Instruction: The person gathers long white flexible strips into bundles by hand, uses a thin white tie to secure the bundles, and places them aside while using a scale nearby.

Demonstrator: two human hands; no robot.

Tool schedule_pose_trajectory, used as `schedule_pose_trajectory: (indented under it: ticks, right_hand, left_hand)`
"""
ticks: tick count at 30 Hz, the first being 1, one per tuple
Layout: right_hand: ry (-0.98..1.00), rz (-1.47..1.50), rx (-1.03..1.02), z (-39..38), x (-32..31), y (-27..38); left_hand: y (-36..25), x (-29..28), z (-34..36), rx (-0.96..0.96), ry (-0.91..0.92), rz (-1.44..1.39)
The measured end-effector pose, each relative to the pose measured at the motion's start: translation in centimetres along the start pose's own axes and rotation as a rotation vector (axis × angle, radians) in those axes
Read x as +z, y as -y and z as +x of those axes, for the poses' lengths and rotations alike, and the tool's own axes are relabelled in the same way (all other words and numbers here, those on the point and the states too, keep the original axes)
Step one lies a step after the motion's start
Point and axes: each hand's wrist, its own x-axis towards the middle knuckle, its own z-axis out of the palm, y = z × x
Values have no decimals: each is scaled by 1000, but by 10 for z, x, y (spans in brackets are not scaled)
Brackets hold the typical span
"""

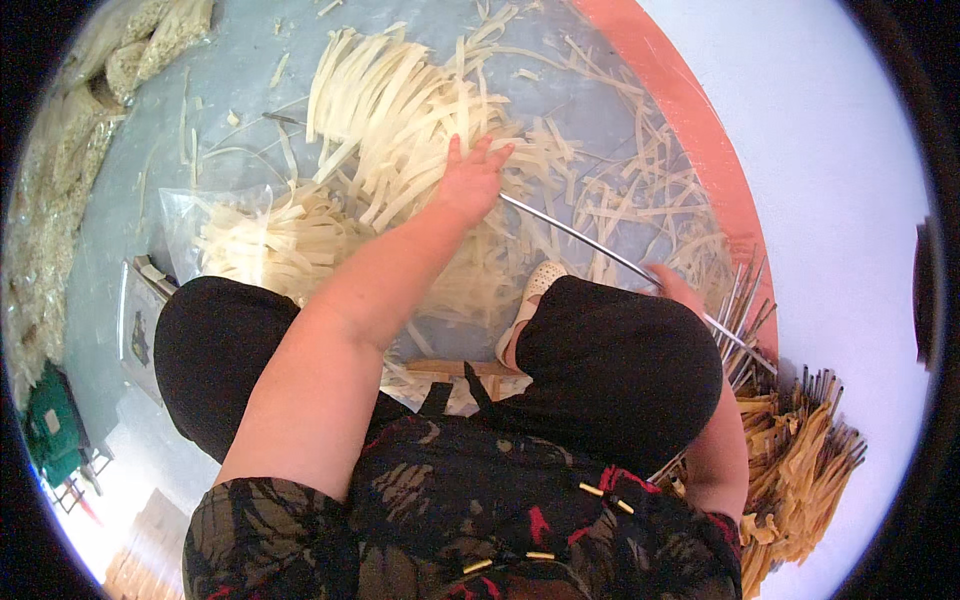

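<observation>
My left hand reaches forward over a fanned pile of pale, flat strips, fingers spread on or just above them. A thin metal rod runs diagonally from beside that hand toward my right. My right hand is closed on the rod near my right knee, partly hidden behind it. A clear plastic bag with more pale strips lies left of my left forearm.
Loose strips litter the grey floor. Metal rods and brown leaf-like pieces are bundled at my right, by a white wall. Wrapped bundles line the left side. A small wooden stool shows between my legs.
</observation>
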Motion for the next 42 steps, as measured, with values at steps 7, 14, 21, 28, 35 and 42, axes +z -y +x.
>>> schedule_pose_trajectory:
  ticks: [7, 14, 21, 28, 35, 42]
  right_hand:
    - [-151, -304, -233, 28, -5, 7]
    - [-176, -694, -159, -24, -43, -29]
    - [-161, -773, -201, -63, -74, -62]
    - [-312, -480, -254, -20, -40, 1]
    - [444, 388, 232, -9, -42, 7]
    - [-287, -577, -386, -32, -82, 19]
  left_hand:
    - [27, -22, -5, -55, -101, -54]
    - [9, -28, -16, -26, -43, -134]
    - [7, -18, -23, -28, -124, -155]
    - [-1, -7, -14, -59, -89, -147]
    - [31, -8, -34, -46, -42, -184]
    - [45, -12, -35, -189, -133, -184]
